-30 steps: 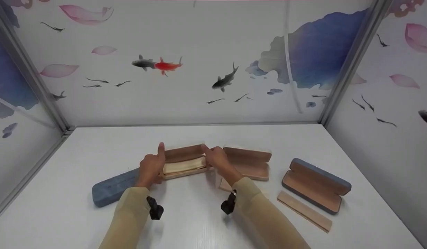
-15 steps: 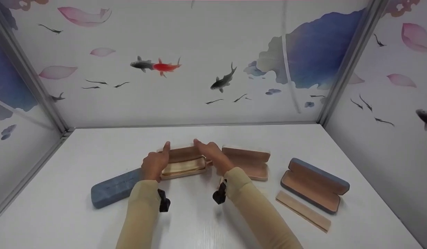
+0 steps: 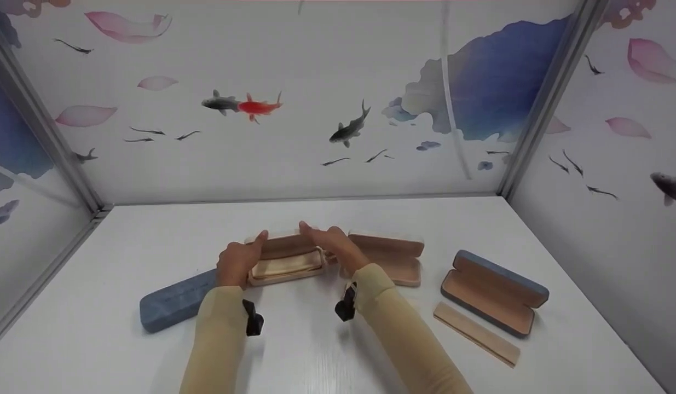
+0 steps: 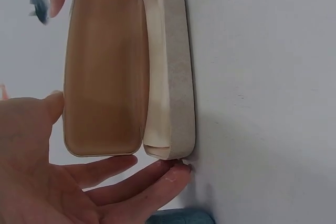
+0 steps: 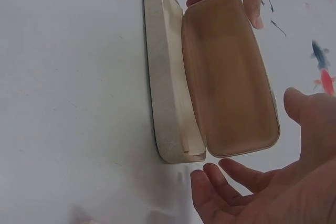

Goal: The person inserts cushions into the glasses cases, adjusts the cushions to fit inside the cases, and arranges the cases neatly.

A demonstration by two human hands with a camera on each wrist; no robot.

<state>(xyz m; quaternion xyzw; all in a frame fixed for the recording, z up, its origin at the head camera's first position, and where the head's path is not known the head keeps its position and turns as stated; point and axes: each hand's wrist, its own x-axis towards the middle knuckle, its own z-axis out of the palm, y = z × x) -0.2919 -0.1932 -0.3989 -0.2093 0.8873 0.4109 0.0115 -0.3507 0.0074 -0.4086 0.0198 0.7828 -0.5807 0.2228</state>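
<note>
An open light-coloured glasses case (image 3: pixel 283 247) with a tan lining stands on the white table, its lid raised. Inside its base lies a cream folded cloth (image 3: pixel 287 265). My left hand (image 3: pixel 238 262) holds the case's left end; in the left wrist view, its thumb (image 4: pixel 55 103) meets the lid's edge and the other fingers reach the end of the base. At the opposite end is my right hand (image 3: pixel 338 245). The right wrist view shows its thumb (image 5: pixel 295 103) and fingers spread around that end, with a small gap to the case.
A closed blue glasses case (image 3: pixel 173 303) lies at left. Right of my hands is another open light case (image 3: pixel 400 268), partly covered by the right forearm. Farther right are an open blue case (image 3: pixel 488 293) and a folded tan cloth strip (image 3: pixel 476 335).
The right hand has moved left and slightly up along the case's lid. The left hand shifted right, then back a little. The case stays about where it was, its lid still raised.
</note>
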